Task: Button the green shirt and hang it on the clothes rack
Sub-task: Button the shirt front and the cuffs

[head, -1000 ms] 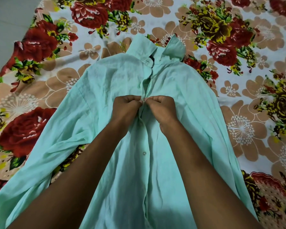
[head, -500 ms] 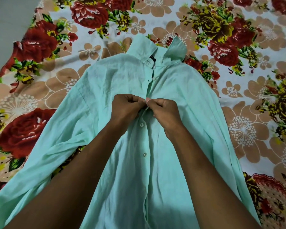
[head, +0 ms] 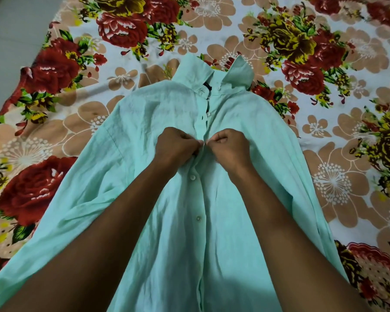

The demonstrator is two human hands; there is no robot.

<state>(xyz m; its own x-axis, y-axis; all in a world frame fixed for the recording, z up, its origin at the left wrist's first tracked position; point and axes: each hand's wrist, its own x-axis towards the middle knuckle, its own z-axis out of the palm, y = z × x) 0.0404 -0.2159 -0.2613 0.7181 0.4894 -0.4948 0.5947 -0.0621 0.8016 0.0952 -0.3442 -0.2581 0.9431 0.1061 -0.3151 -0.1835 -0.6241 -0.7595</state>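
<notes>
The green shirt (head: pixel 131 158) lies flat, front up, on a flowered bedsheet, collar (head: pixel 214 73) away from me. My left hand (head: pixel 176 147) and my right hand (head: pixel 229 146) meet at the placket in the chest area, each pinching one edge of the shirt front with curled fingers. Below my hands two white buttons, the upper button (head: pixel 192 177) and the lower button (head: pixel 198 218), sit fastened on the closed placket. Above my hands the placket gapes slightly, with one small button (head: pixel 208 114) visible near the collar. The button between my fingertips is hidden.
The flowered bedsheet (head: pixel 324 64) covers the whole surface around the shirt. A strip of grey floor (head: pixel 11 41) shows at the upper left. The shirt's sleeves spread out to both sides, the left sleeve (head: pixel 43 239) reaching the lower left corner. No clothes rack is in view.
My hands have stayed at the same spot on the placket, knuckles shifting slightly. The fastened button just below my hands has come into view.
</notes>
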